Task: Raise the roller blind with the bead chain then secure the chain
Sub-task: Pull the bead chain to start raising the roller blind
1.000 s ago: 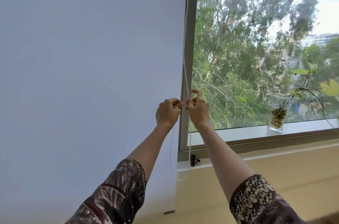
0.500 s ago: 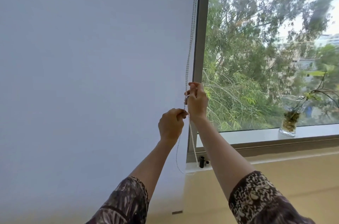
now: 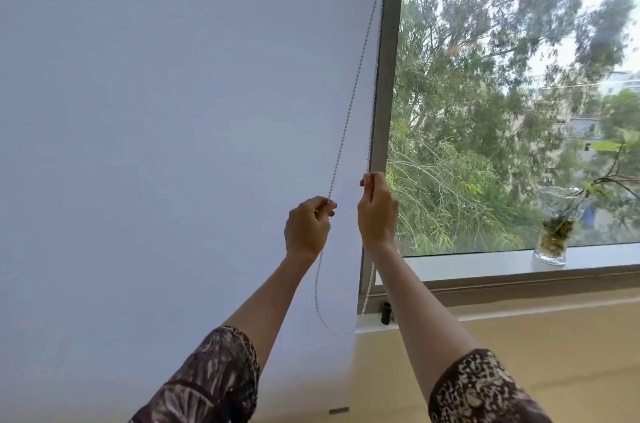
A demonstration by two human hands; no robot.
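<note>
A pale roller blind [image 3: 166, 132] hangs fully down over the left window pane. Its bead chain [image 3: 349, 118] runs down along the blind's right edge in two strands and loops near the sill. My left hand [image 3: 306, 227] pinches the left strand, which is pulled away from the frame. My right hand [image 3: 377, 211] is closed on the right strand, slightly higher, next to the grey window frame [image 3: 388, 83]. A small black chain holder [image 3: 385, 313] sits on the sill below my right forearm.
The right pane is uncovered and shows trees outside. A glass vase with a plant [image 3: 553, 246] stands on the window ledge at the right. A beige wall [image 3: 540, 360] runs below the sill.
My hands have drawn apart sideways. The left hand has pulled its strand leftward away from the frame, while the right hand stays near the frame at about the same height.
</note>
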